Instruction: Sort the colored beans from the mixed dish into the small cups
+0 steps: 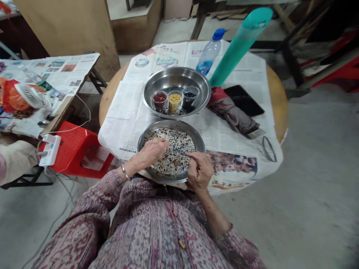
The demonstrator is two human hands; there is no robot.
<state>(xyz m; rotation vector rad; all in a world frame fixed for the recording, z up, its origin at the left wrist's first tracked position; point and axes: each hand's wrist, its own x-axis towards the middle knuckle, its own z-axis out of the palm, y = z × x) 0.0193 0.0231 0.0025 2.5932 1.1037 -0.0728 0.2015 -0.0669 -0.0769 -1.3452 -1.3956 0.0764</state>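
A steel basin [143, 139] in front of me holds a mix of white, dark, yellow and reddish grains [179, 144]. My left hand [154, 151] reaches over its left side, fingers curled together at the grains; what they pinch, if anything, is hidden. At the right rim rests my right hand [200, 170], its fingers bent and the index fingertip touching the grains. Just behind stands a larger steel basin [193, 80]. Inside it are three clear cups: one of red beans [159, 99], one of yellow grains [174, 100] and one of black beans [189, 98].
Newspaper [123, 116] covers the round table. Toward the back stand a water bottle [209, 54] and a tall green container [241, 45]. A folded umbrella [234, 114], a dark tablet [244, 100] and a black band [269, 148] lie right. A red stool [73, 149] carries a power strip [50, 151].
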